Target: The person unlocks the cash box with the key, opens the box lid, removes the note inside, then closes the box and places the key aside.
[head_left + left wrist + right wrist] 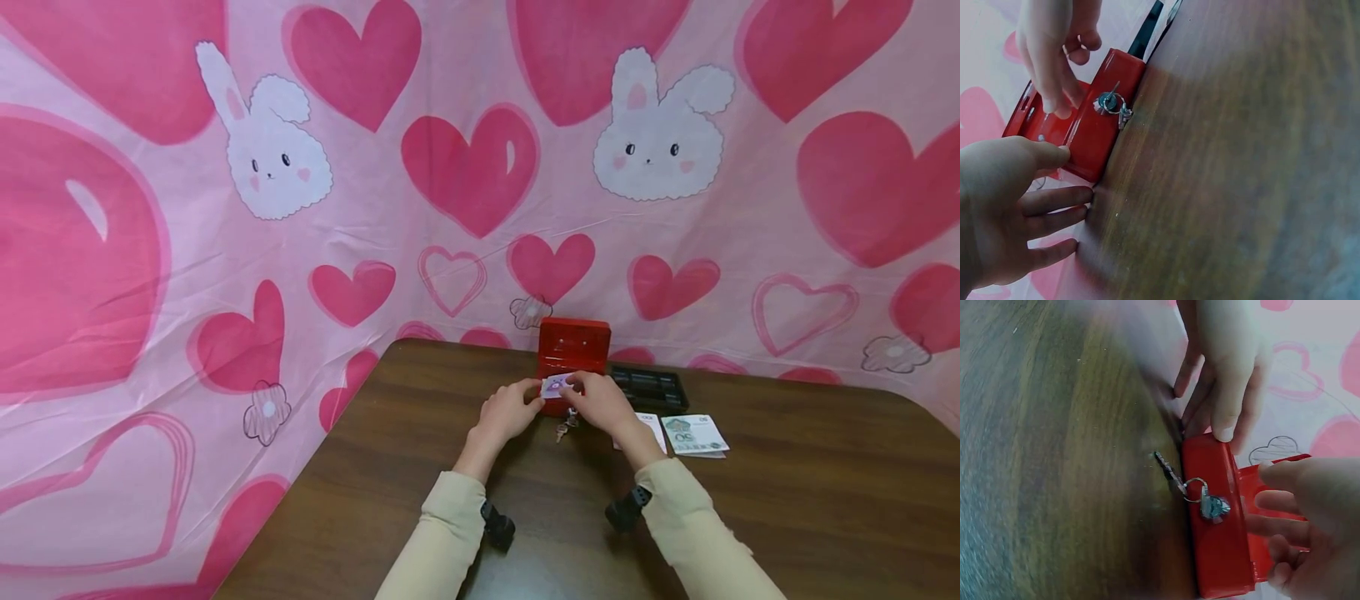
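A red cash box [573, 340] stands at the back of the table with its lid raised. Over its opening, the head view shows a purple-and-white banknote [557, 386] between both hands; neither wrist view shows the note. My left hand [512, 410] is at the box's left end, its thumb [1225, 422] touching the rim and its other fingers fairly straight along the outside. My right hand [602, 404] reaches over the opening, fingertips [1060, 109] pointing down inside. A key with a ring and a second key [1169, 472] hangs from the front lock [1213, 507].
Right of the box lies a black compartment tray [651, 389]. Nearer on the table [810, 492] are a green-and-white banknote marked 50 [696, 435] and another pale note [654, 427], partly behind the right wrist. A pink heart-patterned cloth [465, 167] hangs behind.
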Motion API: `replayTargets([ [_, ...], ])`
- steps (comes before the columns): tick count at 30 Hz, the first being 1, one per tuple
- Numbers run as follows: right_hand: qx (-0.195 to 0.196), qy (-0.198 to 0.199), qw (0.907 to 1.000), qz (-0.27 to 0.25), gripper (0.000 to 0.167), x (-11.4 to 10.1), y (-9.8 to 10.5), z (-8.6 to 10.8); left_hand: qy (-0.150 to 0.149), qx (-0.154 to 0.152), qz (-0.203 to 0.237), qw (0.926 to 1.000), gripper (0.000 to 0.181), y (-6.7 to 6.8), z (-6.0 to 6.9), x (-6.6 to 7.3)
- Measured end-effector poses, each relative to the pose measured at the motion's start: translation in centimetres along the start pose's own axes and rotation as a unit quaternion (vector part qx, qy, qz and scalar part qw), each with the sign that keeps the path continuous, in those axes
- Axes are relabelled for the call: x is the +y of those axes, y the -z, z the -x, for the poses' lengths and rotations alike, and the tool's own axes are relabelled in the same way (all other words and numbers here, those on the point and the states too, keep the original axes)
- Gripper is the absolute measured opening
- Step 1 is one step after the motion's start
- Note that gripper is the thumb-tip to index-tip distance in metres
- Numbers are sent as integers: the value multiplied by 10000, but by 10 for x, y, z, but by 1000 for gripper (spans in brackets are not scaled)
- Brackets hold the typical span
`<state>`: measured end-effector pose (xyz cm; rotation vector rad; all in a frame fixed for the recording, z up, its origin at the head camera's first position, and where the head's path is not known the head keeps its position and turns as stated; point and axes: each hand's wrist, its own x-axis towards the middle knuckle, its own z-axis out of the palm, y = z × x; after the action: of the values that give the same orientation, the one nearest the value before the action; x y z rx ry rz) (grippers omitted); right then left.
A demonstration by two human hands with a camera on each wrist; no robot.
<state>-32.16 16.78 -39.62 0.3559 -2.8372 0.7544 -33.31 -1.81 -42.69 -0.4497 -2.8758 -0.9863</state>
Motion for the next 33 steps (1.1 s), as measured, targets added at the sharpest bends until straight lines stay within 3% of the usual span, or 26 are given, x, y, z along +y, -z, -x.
replayTargets([
  [11, 280, -600, 9946, -804, 30, 9, -13, -6, -26, 35, -20, 10000, 42, -1, 0, 0],
  [22, 778, -456, 9899, -1093, 27, 10, -15, -7, -11, 22, 20, 10000, 42, -2, -2, -1],
  [33, 1216, -615, 9804, -1420, 31, 9, 2, 9, 27, 88, -42, 9999, 42, -1, 0, 1],
])
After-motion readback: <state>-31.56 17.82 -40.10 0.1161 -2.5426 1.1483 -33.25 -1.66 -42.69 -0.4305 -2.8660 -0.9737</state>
